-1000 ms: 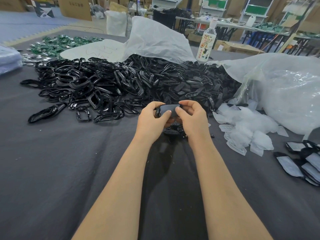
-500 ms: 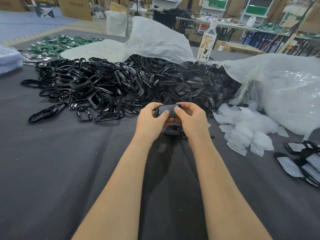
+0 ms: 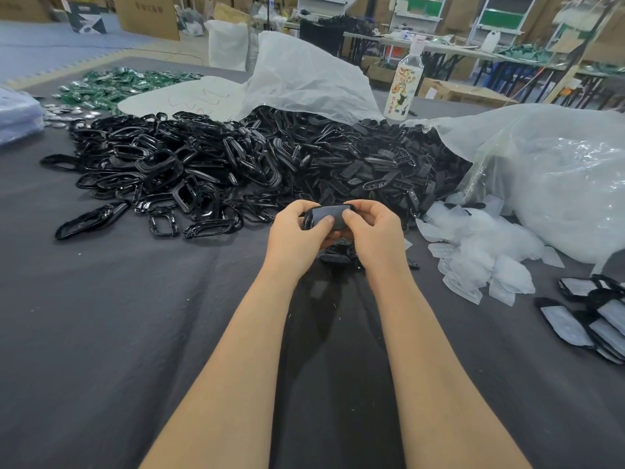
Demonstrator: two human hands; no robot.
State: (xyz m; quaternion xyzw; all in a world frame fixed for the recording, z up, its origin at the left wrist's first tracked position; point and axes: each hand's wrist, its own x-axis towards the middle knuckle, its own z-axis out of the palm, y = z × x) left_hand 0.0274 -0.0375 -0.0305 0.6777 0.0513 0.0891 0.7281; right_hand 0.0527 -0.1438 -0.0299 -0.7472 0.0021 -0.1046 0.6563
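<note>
Black part (image 3: pixel 329 215): held over the grey cloth (image 3: pixel 101 316), near the pile of frames (image 3: pixel 236 164).
Left hand (image 3: pixel 297 237): my curled fingers and thumb pinch its left end.
Right hand (image 3: pixel 375 233): my thumb and fingers pinch its right end.

Both hands meet over the dark worktop (image 3: pixel 118 333): the left hand (image 3: pixel 297 236) and right hand (image 3: pixel 375 233) pinch a small black part (image 3: pixel 329 216) between thumbs and fingers (image 3: pixel 360 206). Beyond the fingers spreads a heap of black frames (image 3: pixel 209 164); right of them lie clear pouches (image 3: pixel 483 252).
</note>
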